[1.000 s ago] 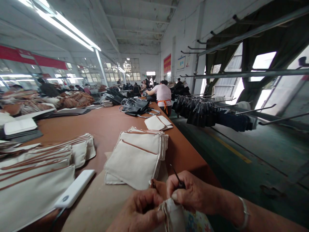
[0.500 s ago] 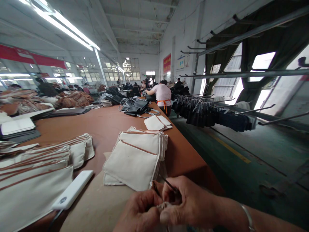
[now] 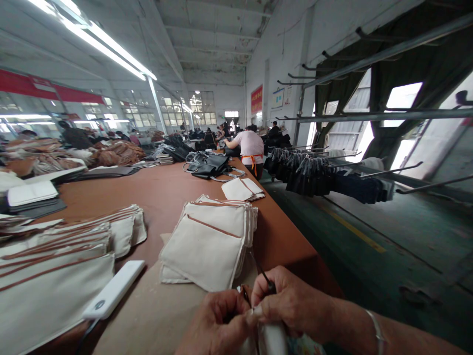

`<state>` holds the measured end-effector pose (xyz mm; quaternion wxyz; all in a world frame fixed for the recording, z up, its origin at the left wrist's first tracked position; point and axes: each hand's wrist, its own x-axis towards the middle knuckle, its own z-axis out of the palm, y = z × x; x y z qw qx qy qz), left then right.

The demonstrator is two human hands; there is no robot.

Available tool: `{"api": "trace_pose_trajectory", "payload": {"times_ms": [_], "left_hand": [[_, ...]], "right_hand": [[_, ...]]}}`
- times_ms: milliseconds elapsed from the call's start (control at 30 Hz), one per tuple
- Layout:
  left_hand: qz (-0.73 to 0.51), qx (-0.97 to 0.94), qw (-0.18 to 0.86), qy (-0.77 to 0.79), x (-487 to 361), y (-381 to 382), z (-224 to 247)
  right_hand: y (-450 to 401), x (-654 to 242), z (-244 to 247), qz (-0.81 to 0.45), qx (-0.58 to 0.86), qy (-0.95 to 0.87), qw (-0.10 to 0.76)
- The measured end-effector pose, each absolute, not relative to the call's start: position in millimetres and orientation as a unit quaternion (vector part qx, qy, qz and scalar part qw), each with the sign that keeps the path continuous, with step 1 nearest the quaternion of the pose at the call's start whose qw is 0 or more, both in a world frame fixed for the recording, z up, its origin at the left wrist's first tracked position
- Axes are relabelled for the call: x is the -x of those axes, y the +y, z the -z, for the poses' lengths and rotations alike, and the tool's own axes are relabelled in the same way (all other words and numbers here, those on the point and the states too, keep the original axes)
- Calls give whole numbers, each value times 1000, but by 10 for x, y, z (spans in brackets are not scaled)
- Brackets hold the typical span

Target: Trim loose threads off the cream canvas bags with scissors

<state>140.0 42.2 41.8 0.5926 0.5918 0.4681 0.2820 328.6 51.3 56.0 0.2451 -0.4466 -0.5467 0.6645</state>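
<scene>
Low in the head view, my left hand [image 3: 219,320] is closed, pinching the edge of a cream fabric piece [image 3: 272,339] with brown trim. My right hand [image 3: 295,303] meets it there, thumb and finger at the same edge. A thin dark pointed tool [image 3: 263,271] sticks up and left out of my right hand; its lower part is hidden in the fingers. Just beyond both hands lies a stack of cream fabric panels [image 3: 207,249] with brown trim, on a sheet of brown paper [image 3: 148,315].
A white device with a cable [image 3: 114,290] lies beside more cream panels [image 3: 55,291] on the left. Farther along the brown table [image 3: 155,190] are smaller cream pieces [image 3: 242,189] and black bags [image 3: 209,165]. A co-worker [image 3: 251,145] bends over the far end. Metal racks [image 3: 380,117] stand right.
My right hand has turned slightly, and the dark tool now points more steeply upward. More of the cream fabric shows below my hands. The view has shifted a little.
</scene>
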Motion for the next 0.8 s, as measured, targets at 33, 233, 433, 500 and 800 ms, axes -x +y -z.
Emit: {"api": "trace_pose_trajectory", "payload": {"times_ms": [33, 233, 433, 500, 800], "left_hand": [[-274, -603, 577, 479, -1407, 425, -429], [-249, -695, 451, 501, -1482, 411, -507], [-309, -636, 541, 455, -1492, 379, -472], [-324, -535, 648, 434, -1489, 373, -430], [-322, -569, 608, 450, -1508, 423, -434]], "right_hand": [[509, -3295, -552, -669, 443, -546, 242], [514, -3338, -544, -667, 409, -579, 228], [516, -3372, -595, -612, 405, -634, 243], [524, -3390, -542, -673, 378, -585, 248], [558, -3399, -467, -631, 380, -617, 276]]}}
